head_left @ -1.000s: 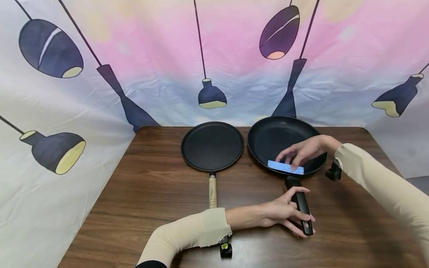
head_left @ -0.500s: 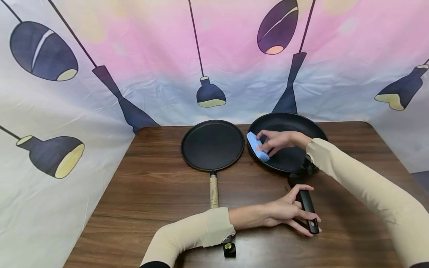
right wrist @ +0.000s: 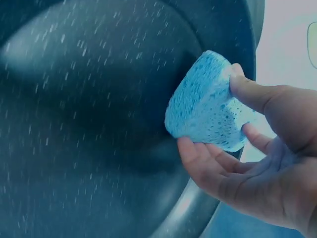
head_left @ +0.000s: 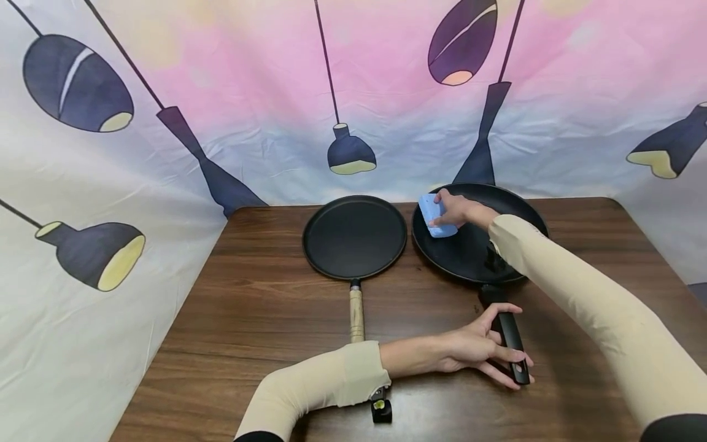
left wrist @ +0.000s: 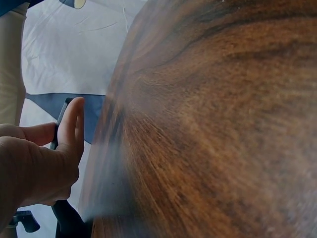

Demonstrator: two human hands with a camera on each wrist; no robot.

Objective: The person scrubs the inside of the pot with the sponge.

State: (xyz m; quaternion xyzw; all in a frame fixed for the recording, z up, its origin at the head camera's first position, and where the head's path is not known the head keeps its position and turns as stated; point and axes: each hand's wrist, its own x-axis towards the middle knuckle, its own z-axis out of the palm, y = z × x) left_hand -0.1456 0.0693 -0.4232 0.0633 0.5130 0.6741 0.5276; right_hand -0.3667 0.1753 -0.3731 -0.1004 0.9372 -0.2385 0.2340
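Observation:
A dark frying pan lies at the back right of the table, its black handle pointing toward the front. My left hand grips that handle between thumb and fingers; the left wrist view shows the handle edge-on in the left hand. Over the pan's upper left side, my right hand pinches a light blue sponge. Up close in the right wrist view, the porous sponge bends a little in the fingers against the pan's sloping wall. Pale specks dot the pan's inner surface.
Left of the frying pan lies a flat black crepe pan with a wooden handle, partly behind my left forearm. Both stand on a brown wooden table. A printed cloth hangs right behind its back edge.
The sponge in my right hand has gone from the pan's front edge round along the left side to its upper left. My left hand keeps its grip on the handle.

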